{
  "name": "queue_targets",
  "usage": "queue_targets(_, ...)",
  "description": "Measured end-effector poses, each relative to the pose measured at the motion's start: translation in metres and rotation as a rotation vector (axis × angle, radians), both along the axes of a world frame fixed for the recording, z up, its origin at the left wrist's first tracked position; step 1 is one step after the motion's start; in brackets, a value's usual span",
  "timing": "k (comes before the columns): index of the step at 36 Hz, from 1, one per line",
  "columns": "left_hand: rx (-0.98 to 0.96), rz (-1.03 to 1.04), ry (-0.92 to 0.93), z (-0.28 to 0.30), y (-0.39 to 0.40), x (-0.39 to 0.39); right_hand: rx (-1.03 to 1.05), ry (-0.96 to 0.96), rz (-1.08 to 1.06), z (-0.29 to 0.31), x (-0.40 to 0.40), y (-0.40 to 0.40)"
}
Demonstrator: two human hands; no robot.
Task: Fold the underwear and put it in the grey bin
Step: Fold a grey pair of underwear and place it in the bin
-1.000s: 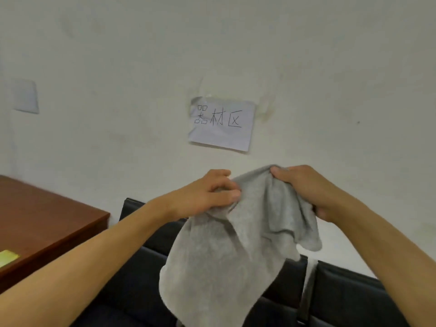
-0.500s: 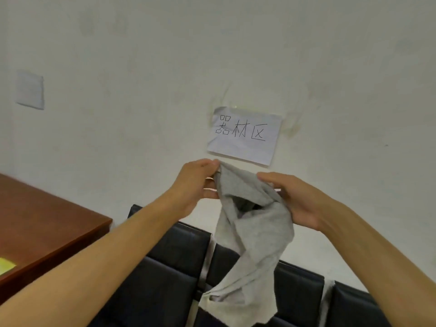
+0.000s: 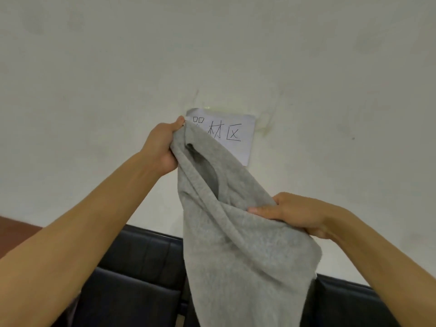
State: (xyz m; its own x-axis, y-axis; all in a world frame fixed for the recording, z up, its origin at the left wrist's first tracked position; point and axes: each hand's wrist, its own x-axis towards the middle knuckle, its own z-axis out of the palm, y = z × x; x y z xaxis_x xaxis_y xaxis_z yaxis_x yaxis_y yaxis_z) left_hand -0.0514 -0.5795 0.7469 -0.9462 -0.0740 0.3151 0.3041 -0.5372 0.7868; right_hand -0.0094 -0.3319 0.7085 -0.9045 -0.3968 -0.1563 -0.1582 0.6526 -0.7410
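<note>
Paper sign (image 3: 232, 135) on white wall (image 3: 94, 79) above black seats (image 3: 141, 279).

— Where are you working?
— You're in a plain office or storeroom: a scuffed white wall (image 3: 306, 55), a handwritten paper sign (image 3: 238, 135) stuck on it, black padded seats (image 3: 141, 279) below, a brown desk corner (image 3: 14, 226).

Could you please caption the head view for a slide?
Both hands, left hand high, right hand lower, hold grey underwear up.
</note>
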Motion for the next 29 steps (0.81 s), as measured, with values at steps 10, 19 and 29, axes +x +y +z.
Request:
queue_targets(10,-0.133,0.013,0.058,0.0,0.017,-0.046,-0.111,0.122,-0.072,0.001,-0.035,0.018)
queue_targets(19,-0.355,0.151,0.019,-0.012,0.022,-0.08,-0.396,0.386,-0.372,0.021,-0.067,0.028)
queue_targets(29,-1.434,-0.094,0.297,-0.029,0.013,-0.094,-0.469,0.128,-0.349,0.04,-0.089,0.055)
